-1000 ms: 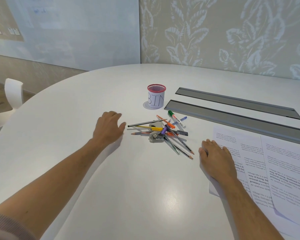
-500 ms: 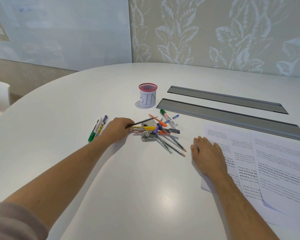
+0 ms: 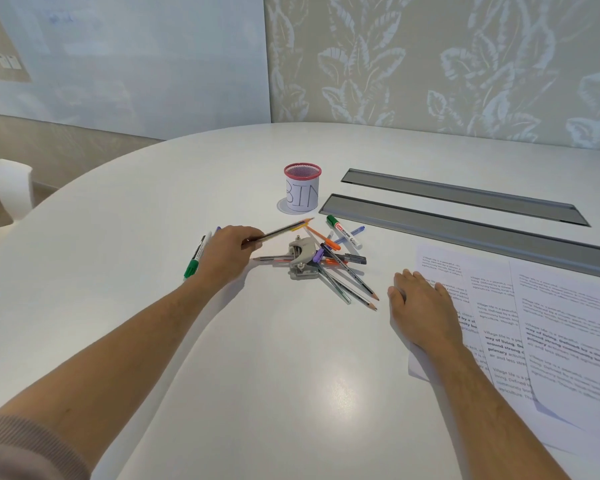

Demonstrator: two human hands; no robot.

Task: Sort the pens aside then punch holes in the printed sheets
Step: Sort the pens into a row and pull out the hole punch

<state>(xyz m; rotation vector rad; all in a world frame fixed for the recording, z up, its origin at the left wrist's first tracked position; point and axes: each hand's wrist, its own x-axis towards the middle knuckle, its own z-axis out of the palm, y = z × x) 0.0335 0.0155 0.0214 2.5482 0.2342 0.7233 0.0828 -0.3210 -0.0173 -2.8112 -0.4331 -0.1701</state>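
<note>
My left hand (image 3: 227, 252) is closed on two thin pens (image 3: 284, 230), one dark and one yellow, lifted a little above the pile with their tips toward the cup. A heap of several pens and pencils (image 3: 340, 268) lies across a grey hole punch (image 3: 302, 258) in the middle of the white table (image 3: 257, 358). A green-capped marker (image 3: 196, 256) lies apart at the left, just behind my left hand. My right hand (image 3: 421, 311) rests flat, fingers spread, on the left edge of the printed sheets (image 3: 548, 327).
A red mesh cup (image 3: 302, 188) with a paper label reading BIN stands behind the pile. Two grey cable-tray lids (image 3: 465, 220) run across the table at the back right. A white chair (image 3: 13, 188) stands beyond the table's left edge.
My left hand reached from the bare table into the pile, closed on the two thin pens and raised them off the heap. My right hand stayed on the sheets.
</note>
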